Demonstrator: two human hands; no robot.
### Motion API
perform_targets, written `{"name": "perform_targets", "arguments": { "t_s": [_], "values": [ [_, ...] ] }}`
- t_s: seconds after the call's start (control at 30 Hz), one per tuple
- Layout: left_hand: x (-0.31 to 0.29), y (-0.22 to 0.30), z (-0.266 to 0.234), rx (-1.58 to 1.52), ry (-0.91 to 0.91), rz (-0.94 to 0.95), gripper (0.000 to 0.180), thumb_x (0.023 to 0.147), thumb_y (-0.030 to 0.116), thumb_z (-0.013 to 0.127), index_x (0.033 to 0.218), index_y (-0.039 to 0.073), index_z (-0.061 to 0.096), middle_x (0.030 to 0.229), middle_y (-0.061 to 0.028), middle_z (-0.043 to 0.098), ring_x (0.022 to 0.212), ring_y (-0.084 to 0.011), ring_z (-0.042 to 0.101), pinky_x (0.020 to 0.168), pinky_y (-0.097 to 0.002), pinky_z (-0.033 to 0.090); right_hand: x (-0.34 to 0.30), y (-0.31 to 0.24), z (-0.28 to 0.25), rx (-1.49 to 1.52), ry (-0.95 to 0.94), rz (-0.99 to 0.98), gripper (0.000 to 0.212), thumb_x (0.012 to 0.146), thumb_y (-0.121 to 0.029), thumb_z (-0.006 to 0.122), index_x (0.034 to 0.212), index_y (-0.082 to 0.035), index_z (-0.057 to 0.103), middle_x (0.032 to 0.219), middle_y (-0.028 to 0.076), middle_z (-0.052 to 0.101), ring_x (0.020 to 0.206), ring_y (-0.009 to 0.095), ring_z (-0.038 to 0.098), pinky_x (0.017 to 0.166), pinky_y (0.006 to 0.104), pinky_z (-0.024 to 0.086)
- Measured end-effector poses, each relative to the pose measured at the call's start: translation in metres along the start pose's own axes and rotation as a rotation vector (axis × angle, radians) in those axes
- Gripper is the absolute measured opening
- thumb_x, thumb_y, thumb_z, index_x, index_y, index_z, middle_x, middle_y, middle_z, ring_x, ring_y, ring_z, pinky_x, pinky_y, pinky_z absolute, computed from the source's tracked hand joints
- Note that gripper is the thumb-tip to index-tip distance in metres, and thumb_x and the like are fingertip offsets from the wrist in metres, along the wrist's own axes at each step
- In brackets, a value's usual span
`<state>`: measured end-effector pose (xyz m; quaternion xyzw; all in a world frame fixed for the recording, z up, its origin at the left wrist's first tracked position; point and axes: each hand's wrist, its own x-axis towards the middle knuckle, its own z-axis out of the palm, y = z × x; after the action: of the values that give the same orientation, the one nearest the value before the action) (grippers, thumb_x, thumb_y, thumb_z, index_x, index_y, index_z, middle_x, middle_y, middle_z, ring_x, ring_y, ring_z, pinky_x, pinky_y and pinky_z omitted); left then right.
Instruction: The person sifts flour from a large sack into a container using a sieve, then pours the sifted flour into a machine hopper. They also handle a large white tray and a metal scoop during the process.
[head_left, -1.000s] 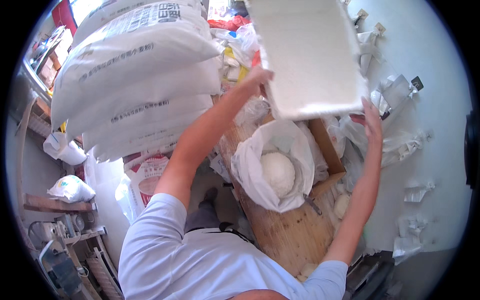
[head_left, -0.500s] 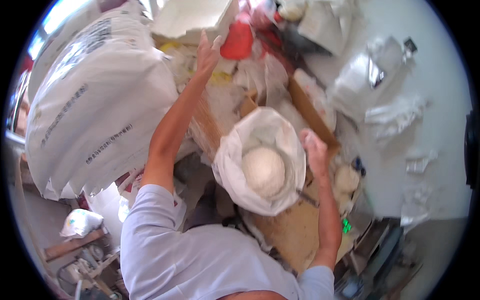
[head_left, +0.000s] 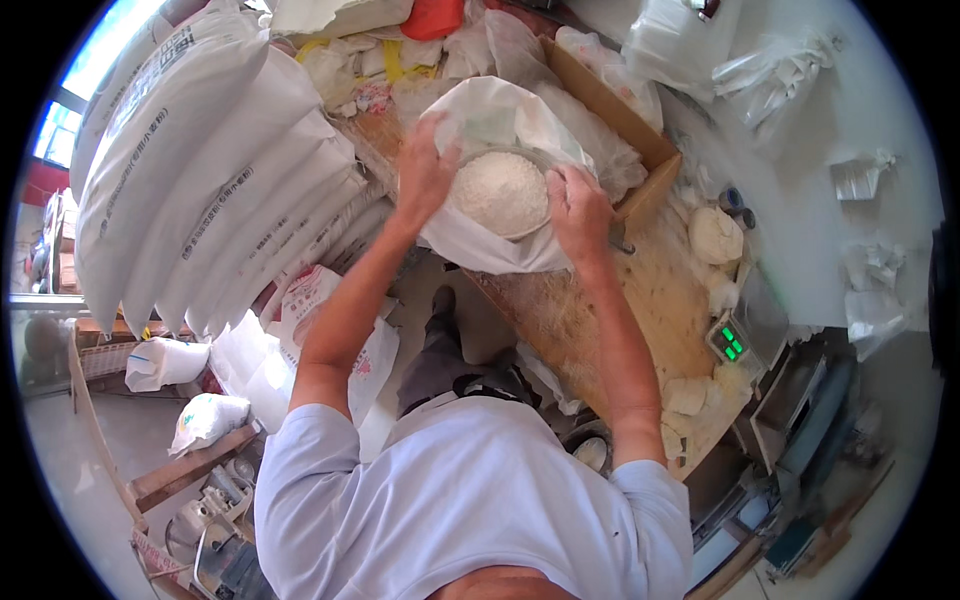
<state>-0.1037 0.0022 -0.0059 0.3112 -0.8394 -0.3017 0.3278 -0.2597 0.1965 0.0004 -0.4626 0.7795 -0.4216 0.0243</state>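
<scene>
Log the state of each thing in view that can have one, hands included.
White plastic bag: mouth wide open.
White powder: heaped in a rounded mound inside the bag.
Left hand: at the bag's left edge, grip unclear.
Right hand: fingers curled at the bag's right side.
Brown cardboard box: open-topped.
Green digital display: lit.
Large white printed sacks: stacked.

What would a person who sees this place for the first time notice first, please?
Probably the heap of white powder in the open white bag, near the upper middle, with the left hand and right hand at its two sides. Next, the tall stack of white sacks fills the upper left. Glowing green digits stand out at the right side of the wooden table.
</scene>
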Motion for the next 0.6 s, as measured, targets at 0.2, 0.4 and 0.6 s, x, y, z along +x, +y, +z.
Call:
{"name": "perform_targets", "arguments": {
  "t_s": [0.2,0.4,0.6],
  "values": [
    [0.029,-0.051,0.002,0.443,-0.076,-0.125,0.074,0.082,0.030,0.073,0.144,0.000,0.045,0.123,-0.0245,0.065,0.109,-0.0425,0.064,0.095,-0.0499,0.050,-0.031,0.010,-0.011,-0.528,-0.209,0.215,0.043,0.095,-0.038,0.061,0.102,0.003,0.070,0.099,0.024,0.072,0.095,0.041,0.069,0.084,0.0515,0.053],
    [0.013,-0.045,-0.026,0.155,-0.157,-0.070,0.068,0.078,0.015,0.070,0.140,-0.002,0.046,0.111,-0.0254,0.068,0.095,-0.0396,0.068,0.084,-0.0509,0.052,-0.029,0.010,0.013,-0.441,-0.321,0.371,0.039,0.089,-0.034,0.060,0.093,0.003,0.072,0.094,0.025,0.072,0.093,0.045,0.069,0.083,0.0547,0.052],
    [-0.016,-0.026,-0.065,-0.132,-0.092,0.014,0.063,0.084,0.012,0.074,0.140,0.000,0.048,0.106,-0.0236,0.071,0.086,-0.0373,0.071,0.080,-0.0431,0.055,-0.037,0.016,0.037,-0.441,0.032,0.458,0.033,0.090,-0.029,0.057,0.092,0.000,0.072,0.090,0.023,0.072,0.087,0.044,0.069,0.079,0.0535,0.053]
  ]
}}
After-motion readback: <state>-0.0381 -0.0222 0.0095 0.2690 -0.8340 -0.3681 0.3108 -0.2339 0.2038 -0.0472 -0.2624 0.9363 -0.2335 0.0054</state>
